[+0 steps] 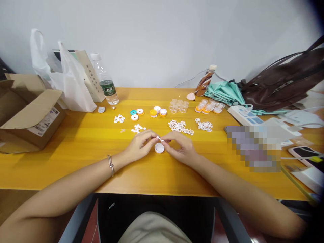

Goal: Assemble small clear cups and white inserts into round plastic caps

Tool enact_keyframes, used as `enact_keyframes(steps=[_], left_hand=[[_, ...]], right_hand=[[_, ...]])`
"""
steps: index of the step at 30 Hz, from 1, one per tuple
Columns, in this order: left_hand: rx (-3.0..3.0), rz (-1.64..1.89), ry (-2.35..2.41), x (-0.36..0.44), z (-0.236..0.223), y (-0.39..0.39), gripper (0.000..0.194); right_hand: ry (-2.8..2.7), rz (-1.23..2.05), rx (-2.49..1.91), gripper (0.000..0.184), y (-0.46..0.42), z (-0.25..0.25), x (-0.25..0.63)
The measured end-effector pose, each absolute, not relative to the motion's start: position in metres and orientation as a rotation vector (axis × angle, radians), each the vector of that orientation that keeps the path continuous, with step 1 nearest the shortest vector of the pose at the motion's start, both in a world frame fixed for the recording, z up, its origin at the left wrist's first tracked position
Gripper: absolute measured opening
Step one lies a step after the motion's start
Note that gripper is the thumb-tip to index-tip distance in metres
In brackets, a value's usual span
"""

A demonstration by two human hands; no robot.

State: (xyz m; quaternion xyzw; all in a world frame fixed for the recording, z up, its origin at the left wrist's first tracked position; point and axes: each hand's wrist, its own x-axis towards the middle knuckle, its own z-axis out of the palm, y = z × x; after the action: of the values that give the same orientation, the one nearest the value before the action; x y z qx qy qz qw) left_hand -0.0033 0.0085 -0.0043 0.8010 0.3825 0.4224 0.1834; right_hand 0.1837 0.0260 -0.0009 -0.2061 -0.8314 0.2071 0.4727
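My left hand (pixel 141 144) and my right hand (pixel 181 145) meet over the table, fingertips pinched on a small white plastic part (pixel 159 138) between them. Its exact shape is mostly covered by my fingers. Just below it a round white cap (pixel 159 148) rests on the table, its hollow side facing up. Beyond my left hand lie small white discs (pixel 138 128) and white stemmed pieces (pixel 119 118). Past my right hand are flat white wheel-shaped pieces (pixel 180 127), with another cluster of white cut-out pieces (pixel 205 126) farther right.
Coloured round caps (pixel 153 113), clear cups (pixel 178 106) and clear-and-orange assemblies (pixel 209 106) stand farther back. A cardboard box (pixel 32 114), plastic bag (pixel 73 84) and water bottle (pixel 107 84) are at left. A power strip (pixel 246 114), brown bag (pixel 286 81) and blurred-out device (pixel 253 148) occupy the right.
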Motion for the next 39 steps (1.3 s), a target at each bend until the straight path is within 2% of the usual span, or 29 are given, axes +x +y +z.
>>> enact_keyframes(steps=[11, 23, 29, 39], left_hand=[[2.291, 1.066, 1.081, -0.002, -0.004, 0.005, 0.023], [2.14, 1.011, 1.065, 0.002, -0.002, 0.002, 0.025], [2.059, 1.004, 1.111, 0.001, 0.0, 0.003, 0.028], [2.015, 1.015, 1.168, 0.002, -0.001, 0.007, 0.028]], right_hand=[[-2.029, 0.796, -0.584, 0.004, 0.024, -0.003, 0.182], [-2.018, 0.864, -0.605, 0.011, 0.029, -0.008, 0.185], [-2.011, 0.829, -0.633, 0.006, 0.031, -0.008, 0.184], [-1.723, 1.293, -0.759, 0.016, 0.034, -0.009, 0.174]])
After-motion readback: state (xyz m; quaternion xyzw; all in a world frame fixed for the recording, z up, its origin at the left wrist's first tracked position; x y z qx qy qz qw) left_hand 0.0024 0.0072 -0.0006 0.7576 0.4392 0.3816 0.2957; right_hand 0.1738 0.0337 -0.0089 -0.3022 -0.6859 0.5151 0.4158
